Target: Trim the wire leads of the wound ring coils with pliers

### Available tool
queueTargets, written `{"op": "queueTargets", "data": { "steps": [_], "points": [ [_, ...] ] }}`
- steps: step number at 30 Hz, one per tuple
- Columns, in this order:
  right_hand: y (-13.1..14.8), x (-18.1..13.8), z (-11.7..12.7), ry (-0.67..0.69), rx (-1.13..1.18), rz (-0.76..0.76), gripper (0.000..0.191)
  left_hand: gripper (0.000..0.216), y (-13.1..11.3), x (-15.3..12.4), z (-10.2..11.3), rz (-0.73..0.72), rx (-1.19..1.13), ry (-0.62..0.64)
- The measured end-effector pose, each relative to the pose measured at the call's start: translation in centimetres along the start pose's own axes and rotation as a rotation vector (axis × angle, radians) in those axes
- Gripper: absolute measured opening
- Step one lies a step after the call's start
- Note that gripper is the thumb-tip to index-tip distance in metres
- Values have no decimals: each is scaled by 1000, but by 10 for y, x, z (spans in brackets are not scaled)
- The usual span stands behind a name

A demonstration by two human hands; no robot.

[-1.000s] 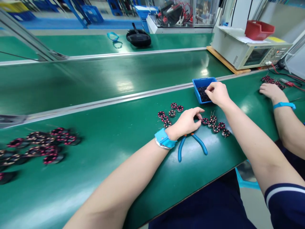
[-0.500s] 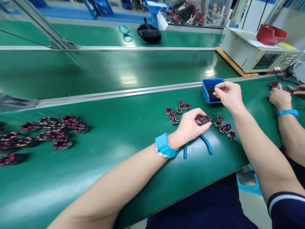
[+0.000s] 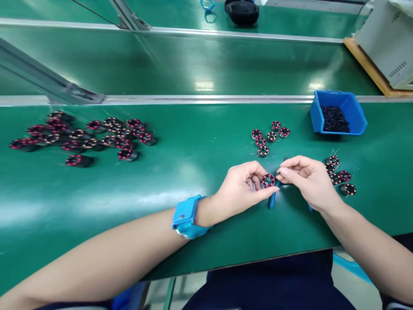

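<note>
My left hand, with a blue strap at its wrist, pinches a small round motor stator with pink-red windings between thumb and fingers. At the stator's right side, my right hand closes thumb and forefinger on a small thin dark piece, its exact kind too small to make out. Beneath the hands lie blue-handled pliers, largely covered by them. Short black pieces fill the bottom of a blue bin beyond my right hand.
Several stators stand in a group beyond my left hand, and others right of my right hand. A larger, blurred cluster of stators covers the left of the green bench. A metal rail runs along the back.
My right hand has come back from the blue bin to the stator in my left hand. The view has turned down and to the right, leaving the neighbouring person's hands out of frame.
</note>
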State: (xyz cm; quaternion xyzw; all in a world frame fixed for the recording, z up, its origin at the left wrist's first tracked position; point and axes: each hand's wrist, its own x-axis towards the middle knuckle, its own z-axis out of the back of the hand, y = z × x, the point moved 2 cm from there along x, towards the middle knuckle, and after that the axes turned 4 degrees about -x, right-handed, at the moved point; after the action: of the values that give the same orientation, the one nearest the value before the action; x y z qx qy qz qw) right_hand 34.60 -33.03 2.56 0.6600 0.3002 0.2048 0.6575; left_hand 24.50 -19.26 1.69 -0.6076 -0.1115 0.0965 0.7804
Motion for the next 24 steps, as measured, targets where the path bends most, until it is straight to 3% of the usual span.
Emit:
{"op": "queueTargets", "data": {
  "steps": [7,24],
  "points": [
    [1,2,2,-23,-16,-90,32,28,0,1,1,53,-20,31],
    [-2,-1,2,10,-43,-24,26,26,0,1,1,-4,-17,40]
  ]
}}
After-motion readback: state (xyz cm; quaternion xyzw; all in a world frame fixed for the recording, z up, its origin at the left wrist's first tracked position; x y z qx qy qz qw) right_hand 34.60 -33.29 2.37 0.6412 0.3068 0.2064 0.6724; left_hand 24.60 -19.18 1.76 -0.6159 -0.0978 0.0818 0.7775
